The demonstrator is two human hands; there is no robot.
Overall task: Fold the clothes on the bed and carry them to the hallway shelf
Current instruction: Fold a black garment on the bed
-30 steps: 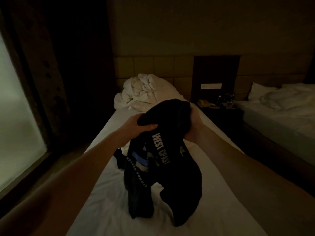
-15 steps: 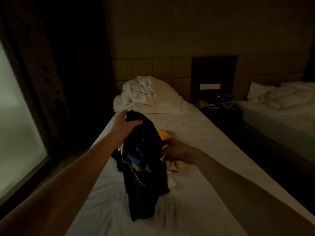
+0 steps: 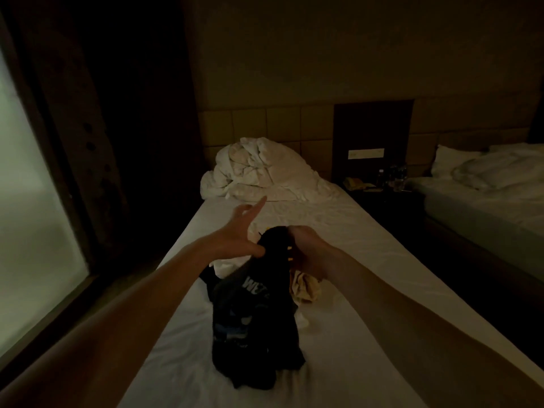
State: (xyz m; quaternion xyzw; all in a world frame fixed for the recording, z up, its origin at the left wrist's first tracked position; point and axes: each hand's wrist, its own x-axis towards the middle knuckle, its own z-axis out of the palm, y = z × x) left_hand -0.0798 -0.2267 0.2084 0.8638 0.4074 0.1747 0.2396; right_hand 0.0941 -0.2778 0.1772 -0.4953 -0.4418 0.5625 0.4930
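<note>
The right hand (image 3: 306,248) bunches the top of the black shirt (image 3: 256,313), which hangs to the bed (image 3: 338,231); the left hand (image 3: 238,231) is spread open, thumb touching it.

The black printed T-shirt (image 3: 256,316) hangs over the middle of the white-sheeted bed (image 3: 353,251), its lower end bunched on the sheet. The right hand (image 3: 306,251) holds its top from the right; the left hand (image 3: 241,231) is just left of that top, thumb touching the cloth. A crumpled pale cream garment (image 3: 304,285) lies on the sheet to the right of the shirt, under the right hand. The rumpled white duvet (image 3: 259,172) is heaped at the far end of the bed, against the padded panelled headboard (image 3: 265,125). A frosted glass window (image 3: 26,216) stands left of the bed. A dark bedside stand (image 3: 382,198) sits between this bed and a second white-sheeted bed (image 3: 485,195) at right.
</note>
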